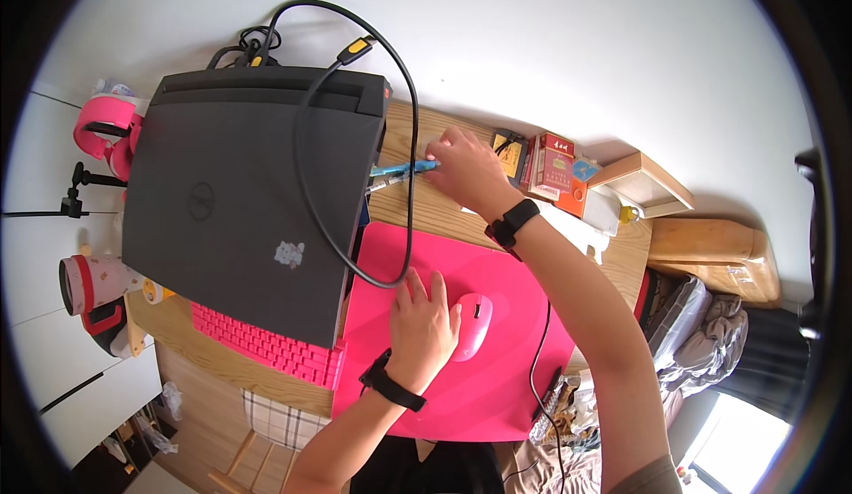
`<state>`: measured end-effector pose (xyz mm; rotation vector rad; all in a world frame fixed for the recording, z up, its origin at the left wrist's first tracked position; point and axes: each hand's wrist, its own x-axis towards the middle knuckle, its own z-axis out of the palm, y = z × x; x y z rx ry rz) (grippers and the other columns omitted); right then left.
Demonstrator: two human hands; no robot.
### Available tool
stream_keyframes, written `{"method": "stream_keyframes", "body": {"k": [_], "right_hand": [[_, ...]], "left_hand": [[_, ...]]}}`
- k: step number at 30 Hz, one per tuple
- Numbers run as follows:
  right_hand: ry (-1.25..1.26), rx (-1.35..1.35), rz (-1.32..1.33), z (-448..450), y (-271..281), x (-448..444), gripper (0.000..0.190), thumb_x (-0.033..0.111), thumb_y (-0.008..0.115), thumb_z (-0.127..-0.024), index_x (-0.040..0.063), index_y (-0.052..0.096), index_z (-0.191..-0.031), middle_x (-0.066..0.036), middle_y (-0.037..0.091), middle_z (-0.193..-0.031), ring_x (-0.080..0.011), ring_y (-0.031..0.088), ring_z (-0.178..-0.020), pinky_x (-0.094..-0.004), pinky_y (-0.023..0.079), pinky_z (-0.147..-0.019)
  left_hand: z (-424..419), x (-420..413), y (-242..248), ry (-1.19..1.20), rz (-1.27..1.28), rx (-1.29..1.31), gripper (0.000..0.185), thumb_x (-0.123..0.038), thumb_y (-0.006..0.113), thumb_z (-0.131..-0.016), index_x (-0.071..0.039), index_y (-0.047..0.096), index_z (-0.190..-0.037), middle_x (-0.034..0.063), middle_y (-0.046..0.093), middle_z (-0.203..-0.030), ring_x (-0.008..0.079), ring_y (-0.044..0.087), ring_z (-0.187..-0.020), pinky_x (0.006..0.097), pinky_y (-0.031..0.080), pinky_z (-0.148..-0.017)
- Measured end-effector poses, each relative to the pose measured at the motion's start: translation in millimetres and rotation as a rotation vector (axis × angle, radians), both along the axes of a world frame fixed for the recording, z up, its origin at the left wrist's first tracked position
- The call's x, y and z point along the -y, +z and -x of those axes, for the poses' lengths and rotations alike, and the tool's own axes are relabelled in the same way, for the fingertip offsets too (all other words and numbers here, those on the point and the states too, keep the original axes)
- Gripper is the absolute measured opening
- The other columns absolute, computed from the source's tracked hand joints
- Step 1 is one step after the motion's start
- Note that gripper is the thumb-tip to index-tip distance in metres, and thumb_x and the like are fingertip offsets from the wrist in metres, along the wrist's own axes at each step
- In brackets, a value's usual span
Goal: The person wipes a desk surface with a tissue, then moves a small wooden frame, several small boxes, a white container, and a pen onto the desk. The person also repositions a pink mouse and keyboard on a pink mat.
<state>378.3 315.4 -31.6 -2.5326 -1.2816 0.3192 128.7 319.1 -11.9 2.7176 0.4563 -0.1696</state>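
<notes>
My right hand [460,168] has its fingers closed about the end of a blue pen [403,168], whose other end lies at the laptop's right edge. Beside that pen is a clear one [387,182]. My left hand [421,331] rests on a pink desk mat [512,387], fingers spread, just left of a pink mouse [474,327]. The dark laptop [246,194] is closed or seen from its lid side, above a pink keyboard [266,347]. A black cable [414,114] with a yellow-marked plug [356,49] loops over the lid. Each wrist wears a black band.
Small boxes [554,161], a tilted wooden tray [645,184] and a yellow padlock [629,214] stand along the wall. Pink headphones [106,118] and a tumbler [100,283] are at the left. A thin black cable [538,361] crosses the mat's right side.
</notes>
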Motion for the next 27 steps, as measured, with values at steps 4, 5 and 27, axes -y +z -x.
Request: {"method": "stream_keyframes", "body": {"k": [4,5,27], "right_hand": [[0.007,0.062,-0.092,0.9,-13.6,-11.0,0.012,0.018,0.072,-0.092,0.014,0.074,-0.104,-0.009,0.063,-0.113,-0.0308,0.063,-0.112,-0.0453,0.054,-0.094],[0.002,0.06,-0.099,1.4,-15.1,-15.3,0.012,0.017,0.072,-0.092,0.014,0.074,-0.103,-0.009,0.063,-0.114,-0.0307,0.063,-0.113,-0.045,0.054,-0.094],[-0.102,-0.062,-0.063,-24.7,-6.6,-20.5,0.02,0.018,0.062,-0.1,0.011,0.071,-0.118,-0.012,0.064,-0.124,-0.0347,0.063,-0.12,-0.0461,0.054,-0.098]], "left_hand": [[-0.7,1.9,1.0,0.006,0.019,-0.016,0.062,-0.036,0.068,-0.098,0.005,0.054,-0.144,0.0408,0.054,-0.141,0.05,0.056,-0.128,0.0493,0.056,-0.1],[-0.1,1.9,-0.7,0.003,0.014,-0.007,0.062,-0.036,0.068,-0.098,0.005,0.054,-0.144,0.0407,0.054,-0.141,0.05,0.056,-0.128,0.0495,0.056,-0.099],[2.2,4.3,-5.4,0.012,-0.028,0.026,0.061,-0.034,0.067,-0.097,0.006,0.056,-0.142,0.0403,0.055,-0.14,0.0488,0.057,-0.127,0.047,0.056,-0.097]]}}
